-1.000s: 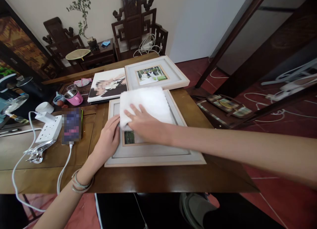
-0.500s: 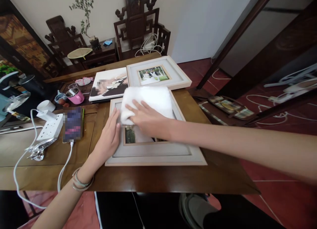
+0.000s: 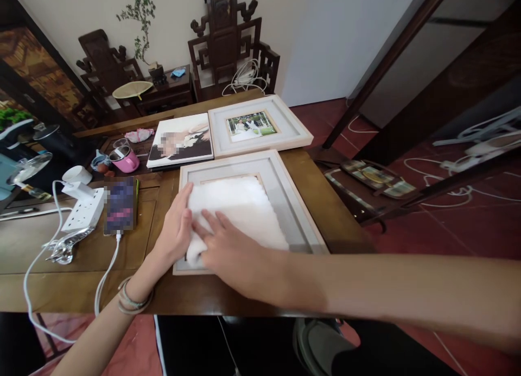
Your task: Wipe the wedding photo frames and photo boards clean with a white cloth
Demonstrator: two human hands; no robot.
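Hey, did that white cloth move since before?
Yes, the white cloth has moved from the far edge of the picture frame toward its near edge.

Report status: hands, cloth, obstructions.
Right hand on white cloth, over near picture frame. Left hand at frame's left edge. Right forearm hides frame's near right corner.

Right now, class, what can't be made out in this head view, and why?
All in the head view:
- Picture in the near frame: covered by the white cloth and right hand.
- Screen of the phone: blurred into blocks.
- Rest of the right arm: cut off by the right edge.
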